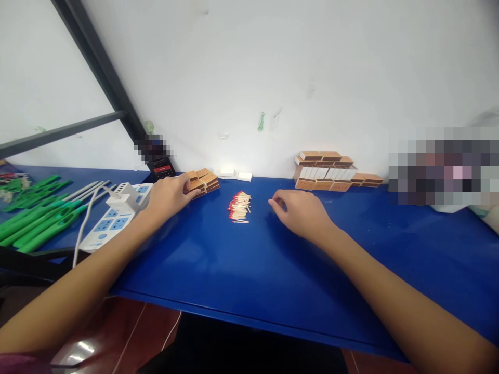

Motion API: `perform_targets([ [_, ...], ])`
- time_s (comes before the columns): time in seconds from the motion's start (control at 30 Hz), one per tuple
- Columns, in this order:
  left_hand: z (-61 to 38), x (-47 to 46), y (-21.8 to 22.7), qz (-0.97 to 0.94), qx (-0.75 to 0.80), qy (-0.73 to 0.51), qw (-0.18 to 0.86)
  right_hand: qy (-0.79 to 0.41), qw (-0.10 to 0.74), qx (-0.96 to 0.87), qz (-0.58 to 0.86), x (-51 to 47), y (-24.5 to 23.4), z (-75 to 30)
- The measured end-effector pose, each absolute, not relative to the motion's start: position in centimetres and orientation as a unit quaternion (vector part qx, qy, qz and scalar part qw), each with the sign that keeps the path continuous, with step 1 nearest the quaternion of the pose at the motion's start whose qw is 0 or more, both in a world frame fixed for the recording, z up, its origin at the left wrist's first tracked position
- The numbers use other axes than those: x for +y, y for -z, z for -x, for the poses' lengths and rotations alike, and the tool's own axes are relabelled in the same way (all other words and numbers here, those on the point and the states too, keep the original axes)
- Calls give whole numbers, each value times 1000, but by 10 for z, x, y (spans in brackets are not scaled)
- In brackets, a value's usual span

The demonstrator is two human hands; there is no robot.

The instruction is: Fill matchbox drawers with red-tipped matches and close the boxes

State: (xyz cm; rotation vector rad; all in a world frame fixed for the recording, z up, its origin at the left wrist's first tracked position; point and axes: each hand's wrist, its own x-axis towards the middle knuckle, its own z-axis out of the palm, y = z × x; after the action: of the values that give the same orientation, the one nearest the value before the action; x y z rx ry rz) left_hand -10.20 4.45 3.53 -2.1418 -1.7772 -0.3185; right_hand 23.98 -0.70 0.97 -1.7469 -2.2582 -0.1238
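Observation:
A small heap of red-tipped matches (239,206) lies on the blue table (249,270) between my hands. My left hand (168,195) reaches a stack of brown matchboxes (203,182) at the back left, its fingers closing on the nearest box. My right hand (300,209) rests on the table just right of the matches, fingers curled loosely, with nothing visible in them. A bigger stack of matchboxes (331,171) stands against the wall at the back right.
A white power strip (113,218) with a plug and cable lies at the left. Several green-handled tools (35,218) lie farther left. Two small white boxes (236,174) sit by the wall. A dark metal frame (97,67) slants up on the left.

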Motion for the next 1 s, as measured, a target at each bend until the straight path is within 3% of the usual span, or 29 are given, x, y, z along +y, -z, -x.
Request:
perform_targets([
  [0.27,77,55,-43,797,-552,143,197,39,136,-784,604,-7,-10,-239],
  [0.4,63,93,-56,809,-548,76,200,42,136,-786,602,-7,-9,-239],
  [0.63,52,131,-80,786,-611,-92,31,40,134,-786,602,-7,-10,-238],
  [1.0,54,136,-79,783,-610,-121,3,37,137,-786,602,-9,-15,-237],
])
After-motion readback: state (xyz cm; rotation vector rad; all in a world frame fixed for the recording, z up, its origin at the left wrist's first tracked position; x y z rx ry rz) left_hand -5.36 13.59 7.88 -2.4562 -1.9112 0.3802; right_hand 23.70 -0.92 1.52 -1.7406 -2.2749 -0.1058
